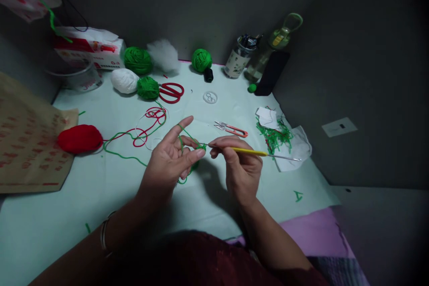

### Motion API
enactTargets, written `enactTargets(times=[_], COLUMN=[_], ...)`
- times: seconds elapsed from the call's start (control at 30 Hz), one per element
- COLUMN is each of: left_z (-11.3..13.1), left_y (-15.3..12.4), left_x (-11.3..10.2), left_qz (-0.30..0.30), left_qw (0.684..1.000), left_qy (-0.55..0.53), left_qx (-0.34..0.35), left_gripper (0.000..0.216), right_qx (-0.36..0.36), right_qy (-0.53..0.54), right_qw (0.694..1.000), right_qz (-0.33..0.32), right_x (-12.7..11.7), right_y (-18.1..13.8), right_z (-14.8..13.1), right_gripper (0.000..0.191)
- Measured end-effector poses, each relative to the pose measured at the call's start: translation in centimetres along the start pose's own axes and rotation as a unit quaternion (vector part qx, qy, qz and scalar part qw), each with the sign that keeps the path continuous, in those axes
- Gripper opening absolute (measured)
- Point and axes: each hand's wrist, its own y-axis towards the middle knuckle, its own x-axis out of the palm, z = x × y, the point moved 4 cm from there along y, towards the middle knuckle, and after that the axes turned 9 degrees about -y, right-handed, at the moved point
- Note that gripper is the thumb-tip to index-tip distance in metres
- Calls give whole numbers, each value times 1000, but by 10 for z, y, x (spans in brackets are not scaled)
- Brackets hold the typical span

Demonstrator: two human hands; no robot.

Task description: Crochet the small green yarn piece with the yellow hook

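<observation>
Pinching a small green crochet piece (201, 148) in the left hand (170, 155), with index finger raised, presumably for tensioning yarn. Gripping a yellow-handled hook (250, 151) pencil-fashion in the right hand (244, 169), tip at the piece, likely for fine control. Right of the right hand, green clippings (278, 137); left of the left, a red yarn ball (80, 139), trailing tangles, possibly a snag. Just beyond both, orange snips (237, 131); farther, red-handled scissors (167, 92), out of the way.

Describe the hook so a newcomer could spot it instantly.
Start at the pale tablecloth and look to the right hand above it. It holds the hook, one end at the small green piece pinched in the left hand. Bright yellow along its middle sets the hook apart from the orange-handled snips lying just beyond.
</observation>
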Motion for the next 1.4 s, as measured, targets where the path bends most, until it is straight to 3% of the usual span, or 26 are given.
enactTargets(times=[0.4,0.57,0.73,0.83,0.93,1.0,1.07,1.13,1.2,1.3,1.4], left_z=[-4,-5,-4,-1,2,3,3,0,-3,-5,-4], left_y=[2,3,1,0,-1,-1,-2,-1,-1,0,2], left_x=[2,1,1,1,-1,-2,-3,-2,0,-1,-3], left_qz=[-44,-47,-56,-43,-13,7,11,-3,-27,-51,-55], left_qw=[988,987,987,994,1000,999,999,1000,998,992,993], left_qy=[-105,-118,-107,-69,-6,32,38,9,-35,-77,-73], left_qx=[-106,-100,-107,-77,-17,18,25,-1,-46,-89,-79], left_gripper=[76,70,63,65,67,68,70,71,71,66,61], right_qx=[-31,-53,-18,-11,-95,-182,-255,-279,-246,-125,-43], right_qy=[-30,-68,18,4,-121,-236,-325,-337,-268,-107,-4], right_qw=[999,996,999,999,986,952,908,897,930,985,998], right_qz=[-13,-16,-34,-32,-59,-73,-70,-55,-48,-46,-46], right_x=[3,2,2,-2,-2,-1,2,2,1,0,0], right_y=[-3,-5,0,3,0,-6,-12,-14,-11,-2,2], right_z=[-2,-6,-3,-4,-11,-15,-18,-19,-20,-15,-9], right_gripper=[20,26,17,20,24,28,33,35,31,23,20])
